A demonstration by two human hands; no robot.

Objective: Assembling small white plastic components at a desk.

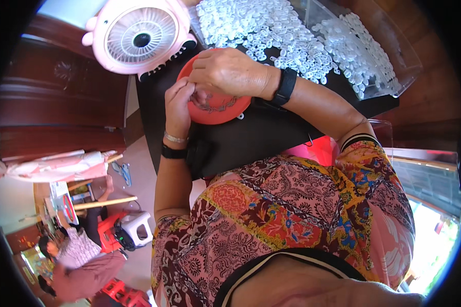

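My left hand (pixel 179 102) and my right hand (pixel 225 71) meet over a round red plate (pixel 230 116), fingertips close together. Both hands are closed, the fingers bent in a pinch. Whatever sits between the fingertips is too small or hidden to make out. Inside the plate lie small, thin dark metal pieces (pixel 220 107), partly covered by my hands. One small white oval piece (pixel 241 116) rests on the black tabletop (pixel 235 148) by the plate's near edge. Each wrist wears a black band.
A pink fan (pixel 103 48) stands at the far left of the plate. White oval plastic pieces (pixel 256 25) are heaped at the far side. More fill a clear plastic bin (pixel 407 69) at far right. Two people (pixel 79 250) sit at lower left near red and white stools (pixel 138 229).
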